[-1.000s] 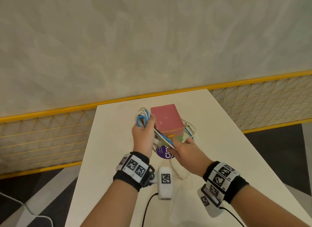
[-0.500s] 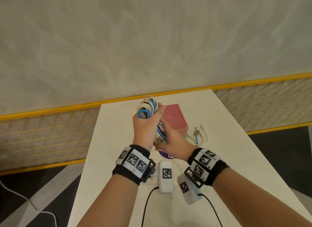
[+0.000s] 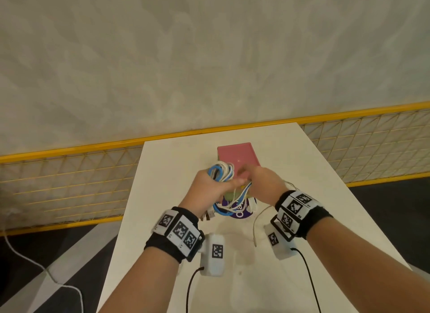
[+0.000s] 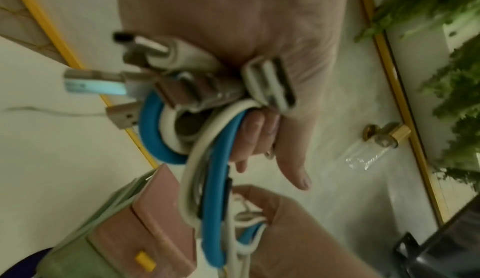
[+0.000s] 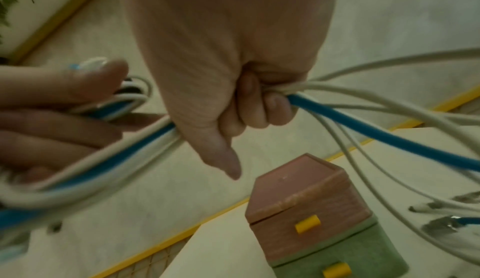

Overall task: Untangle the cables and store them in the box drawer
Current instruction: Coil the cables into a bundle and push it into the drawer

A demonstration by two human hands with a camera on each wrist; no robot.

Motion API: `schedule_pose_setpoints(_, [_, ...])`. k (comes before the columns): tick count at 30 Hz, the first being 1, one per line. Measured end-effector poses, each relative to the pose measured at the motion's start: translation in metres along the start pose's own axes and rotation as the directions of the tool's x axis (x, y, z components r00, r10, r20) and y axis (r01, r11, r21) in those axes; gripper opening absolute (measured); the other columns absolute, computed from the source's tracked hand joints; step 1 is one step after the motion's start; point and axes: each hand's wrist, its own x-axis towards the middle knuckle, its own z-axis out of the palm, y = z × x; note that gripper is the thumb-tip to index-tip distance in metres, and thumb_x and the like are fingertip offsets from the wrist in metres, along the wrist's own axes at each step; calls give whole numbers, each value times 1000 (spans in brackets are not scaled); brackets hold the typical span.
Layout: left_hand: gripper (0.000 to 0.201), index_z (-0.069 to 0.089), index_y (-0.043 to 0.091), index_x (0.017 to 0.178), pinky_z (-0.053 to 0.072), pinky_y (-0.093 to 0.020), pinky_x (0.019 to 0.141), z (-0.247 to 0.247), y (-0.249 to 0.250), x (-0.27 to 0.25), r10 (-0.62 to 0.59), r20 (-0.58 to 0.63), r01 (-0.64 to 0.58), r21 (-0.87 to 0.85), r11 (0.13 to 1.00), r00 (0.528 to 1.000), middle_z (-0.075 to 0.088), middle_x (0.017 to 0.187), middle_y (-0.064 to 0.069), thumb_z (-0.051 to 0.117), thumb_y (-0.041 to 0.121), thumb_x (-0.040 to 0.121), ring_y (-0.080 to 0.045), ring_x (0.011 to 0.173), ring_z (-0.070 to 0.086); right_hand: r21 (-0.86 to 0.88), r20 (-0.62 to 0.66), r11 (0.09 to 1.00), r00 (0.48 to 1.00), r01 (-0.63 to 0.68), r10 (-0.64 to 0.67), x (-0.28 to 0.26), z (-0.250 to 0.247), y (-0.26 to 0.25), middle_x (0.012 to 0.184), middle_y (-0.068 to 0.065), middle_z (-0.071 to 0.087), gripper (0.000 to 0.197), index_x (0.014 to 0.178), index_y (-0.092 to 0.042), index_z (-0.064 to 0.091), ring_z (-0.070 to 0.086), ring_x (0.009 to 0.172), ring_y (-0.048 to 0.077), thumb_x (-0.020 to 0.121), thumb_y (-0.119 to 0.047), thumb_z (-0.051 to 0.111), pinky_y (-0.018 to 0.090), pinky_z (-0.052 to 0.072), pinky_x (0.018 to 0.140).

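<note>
My left hand (image 3: 209, 184) grips a coiled bundle of blue and white cables (image 3: 221, 173) above the white table (image 3: 325, 208), with several USB plugs (image 4: 145, 61) sticking out of the fist. My right hand (image 3: 258, 182) is closed round the strands (image 5: 363, 118) that run out of the same bundle, just in front of the box. The box (image 3: 237, 155) has a pink lid and pink drawer over a green drawer (image 5: 363, 247), each with a yellow knob (image 5: 307, 224), and both look closed. Loose cable ends (image 3: 232, 210) hang below my hands.
A purple round sticker (image 3: 242, 213) lies on the table under the hanging cables. One thin white cable (image 3: 254, 226) trails on the table by my right wrist. A yellow mesh fence (image 3: 69, 173) runs behind the table, with a pale wall beyond.
The left hand stayed raised with the bundle. My right hand moved from below the left hand to its right side and closed round the cable strands near the box.
</note>
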Motion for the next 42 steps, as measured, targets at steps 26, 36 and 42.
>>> schedule_pose_setpoints(26, [57, 63, 5, 89, 49, -17, 54, 29, -14, 2, -45, -126, 31, -109, 994, 991, 63, 71, -6, 69, 58, 69, -13, 63, 59, 471, -190, 873, 981, 123, -35, -35, 11, -16, 72, -5, 50, 17, 104, -9, 47, 49, 58, 9, 101, -19, 34, 23, 46, 57])
schedule_pose_setpoints(36, [29, 64, 5, 94, 55, -34, 66, 37, -15, -1, -221, -316, 96, -365, 926, 923, 66, 81, -14, 75, 25, 77, -21, 71, 66, 305, -8, 915, 961, 265, -276, -44, 22, -23, 90, 2, 56, 29, 125, -14, 38, 53, 69, 7, 96, -11, 42, 25, 43, 64])
schedule_pose_setpoints(42, [12, 63, 3, 94, 54, -28, 53, 16, 12, 6, -207, -402, -40, -526, 849, 892, 66, 67, -9, 67, 11, 87, -15, 51, 63, 276, 39, 942, 977, 191, -209, -60, 37, -3, 99, 3, 61, 46, 139, -33, 19, 59, 79, 15, 100, -19, 38, 26, 47, 72])
